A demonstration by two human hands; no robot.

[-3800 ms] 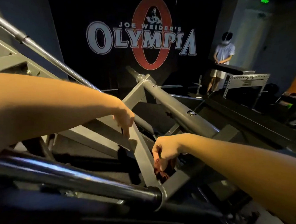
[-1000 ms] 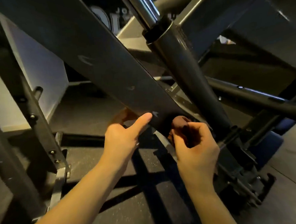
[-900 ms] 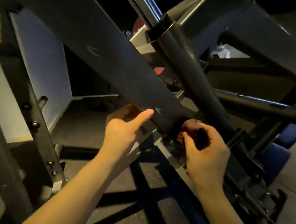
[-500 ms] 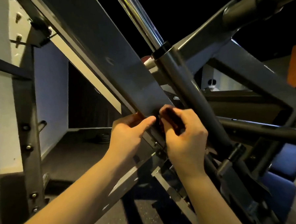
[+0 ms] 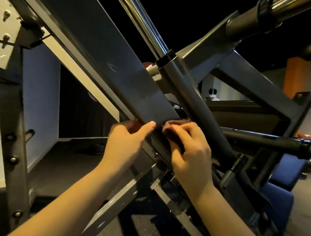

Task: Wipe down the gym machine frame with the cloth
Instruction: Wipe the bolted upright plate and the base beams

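A wide dark grey frame beam (image 5: 123, 74) slants from upper left down to the centre. My left hand (image 5: 124, 146) grips its lower edge, thumb lying on the front face and fingers tucked behind. My right hand (image 5: 189, 152) holds a small dark reddish-brown cloth (image 5: 171, 135) bunched in curled fingers and presses it against the beam's lower end. Most of the cloth is hidden inside the hand.
A dark round tube (image 5: 195, 105) with a chrome rod (image 5: 142, 23) crosses just right of my hands. More frame bars (image 5: 257, 87) run behind. A bolted upright (image 5: 12, 143) stands at left. A blue pad (image 5: 287, 172) sits lower right; a person (image 5: 213, 96) stands far back.
Over the last second both hands have travelled up along the slanted beam with the cloth, and my view has tilted upward. In the last half second they have barely moved.
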